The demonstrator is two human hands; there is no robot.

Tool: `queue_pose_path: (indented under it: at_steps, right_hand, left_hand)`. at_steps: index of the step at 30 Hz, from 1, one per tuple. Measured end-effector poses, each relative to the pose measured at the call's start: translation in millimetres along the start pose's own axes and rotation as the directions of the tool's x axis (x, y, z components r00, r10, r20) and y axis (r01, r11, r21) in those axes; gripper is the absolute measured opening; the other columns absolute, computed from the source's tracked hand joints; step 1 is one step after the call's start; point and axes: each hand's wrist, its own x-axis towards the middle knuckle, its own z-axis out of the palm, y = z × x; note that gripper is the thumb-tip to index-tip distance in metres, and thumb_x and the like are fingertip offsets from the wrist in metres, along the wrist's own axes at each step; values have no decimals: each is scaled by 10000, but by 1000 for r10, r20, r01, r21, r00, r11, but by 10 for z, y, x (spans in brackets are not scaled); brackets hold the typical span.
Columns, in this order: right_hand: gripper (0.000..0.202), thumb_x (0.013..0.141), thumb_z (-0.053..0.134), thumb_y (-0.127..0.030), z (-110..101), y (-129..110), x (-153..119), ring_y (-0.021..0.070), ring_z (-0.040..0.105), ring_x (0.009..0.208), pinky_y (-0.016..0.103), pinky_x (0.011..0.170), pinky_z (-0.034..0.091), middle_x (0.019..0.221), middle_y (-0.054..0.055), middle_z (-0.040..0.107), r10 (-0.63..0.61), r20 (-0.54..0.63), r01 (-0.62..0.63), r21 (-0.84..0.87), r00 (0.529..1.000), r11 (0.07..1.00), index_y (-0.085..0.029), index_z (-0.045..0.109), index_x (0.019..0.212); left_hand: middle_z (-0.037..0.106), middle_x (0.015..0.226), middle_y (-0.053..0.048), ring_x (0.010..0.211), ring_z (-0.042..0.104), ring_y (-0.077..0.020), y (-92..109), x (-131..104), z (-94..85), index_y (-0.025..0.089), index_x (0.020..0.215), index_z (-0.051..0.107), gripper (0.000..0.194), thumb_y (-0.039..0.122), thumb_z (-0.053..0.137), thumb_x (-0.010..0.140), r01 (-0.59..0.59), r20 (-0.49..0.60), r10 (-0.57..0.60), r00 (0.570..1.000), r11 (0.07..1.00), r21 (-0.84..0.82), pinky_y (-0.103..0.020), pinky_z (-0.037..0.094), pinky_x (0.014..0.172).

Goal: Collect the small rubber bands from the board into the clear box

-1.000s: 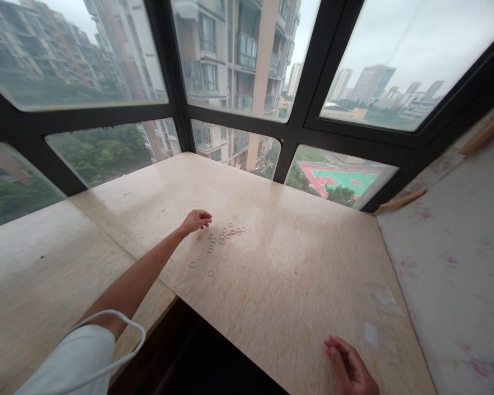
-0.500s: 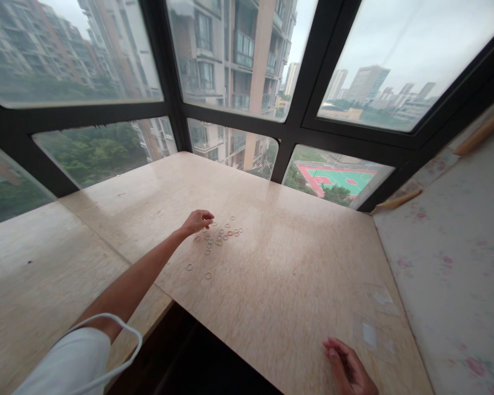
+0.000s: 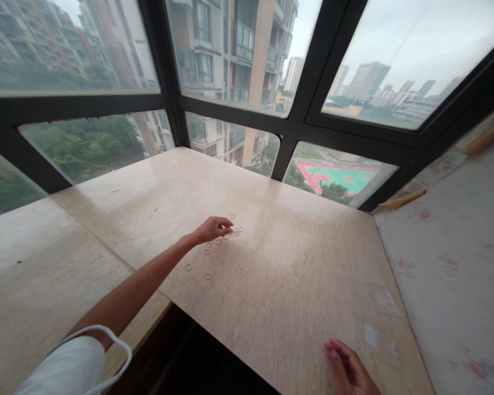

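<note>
Left hand (image 3: 214, 229) parted over rings (image 3: 218, 241), broad counter (image 3: 288, 285) between, right hand (image 3: 349, 368) near front edge (image 3: 226, 348), hold unclear.

Single head-worn view, forward and down over the counter (image 3: 280, 296).

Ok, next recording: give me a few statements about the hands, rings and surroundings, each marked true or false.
1. The left hand is at the cluster of rings. True.
2. The right hand is also among the rings. False: it is well apart from them, at the lower right of the view.
3. Two rings lie apart from the cluster, nearer the person. True.
4. The window frame is white. False: it is dark.
5. The wall on the right has a floral pattern. True.
</note>
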Motion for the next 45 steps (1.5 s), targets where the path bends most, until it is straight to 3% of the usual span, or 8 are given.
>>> queue_pose_path:
  at_steps: [3,10,16,23,29,34,40,45]
  right_hand:
    - [523,637,639,-635,-7,-6,6,256,694,827,290,740,566,882,89,740,-9,1,9,14,1000,1000,-176,706,879]
    - [518,647,645,-618,-21,78,35,258,694,861,291,774,566,919,97,737,6,43,-8,36,999,999,-167,708,894]
    - [468,663,667,-561,-43,108,62,254,696,866,283,781,566,926,96,737,-24,50,22,46,998,999,-163,711,906]
    - [483,670,655,-578,-21,117,55,251,698,858,279,777,567,924,101,736,-29,44,27,52,999,998,-158,712,900]
    - [460,687,655,-556,-32,149,48,246,698,855,278,778,566,930,100,735,-57,59,55,46,997,997,-158,711,911]
    - [446,694,653,-547,-30,130,38,250,697,859,287,779,568,926,100,735,-65,60,61,63,996,996,-161,706,910]
    - [457,688,646,-560,-19,124,45,254,696,861,296,787,566,926,103,733,-54,55,51,55,997,997,-165,705,909]
    - [474,680,638,-576,-21,93,32,257,689,883,293,800,559,941,100,731,-33,60,31,37,998,999,-170,703,916]
  left_hand:
    - [702,916,-78,761,633,-168,62,-14,86,171,1036,672,337,411,563,826,-68,63,64,996,995,74,-254,472,658]
    - [598,1129,-119,946,593,-224,-192,-43,111,181,1140,632,371,377,530,842,-14,-85,57,995,898,439,-320,451,828]
    - [610,1094,-114,981,571,-236,-105,110,387,200,1035,677,266,289,544,822,-58,-45,91,995,873,484,-324,436,867]
    - [640,909,-97,858,593,-216,8,276,563,178,836,684,195,207,492,814,-56,-51,89,995,891,451,-289,437,719]
    - [651,805,-62,746,586,-180,-11,162,519,168,783,658,154,182,505,784,-56,-66,92,994,906,419,-267,417,669]
    - [667,823,-63,756,592,-178,-29,113,447,158,840,646,193,231,467,837,14,-192,66,979,922,386,-273,426,690]
    - [659,827,-66,753,588,-186,-154,-9,142,157,859,647,215,260,458,847,114,-375,40,926,918,380,-292,435,712]
    - [651,846,-77,772,587,-195,-317,-166,-77,151,871,674,246,271,460,848,150,-371,20,929,892,425,-303,442,732]
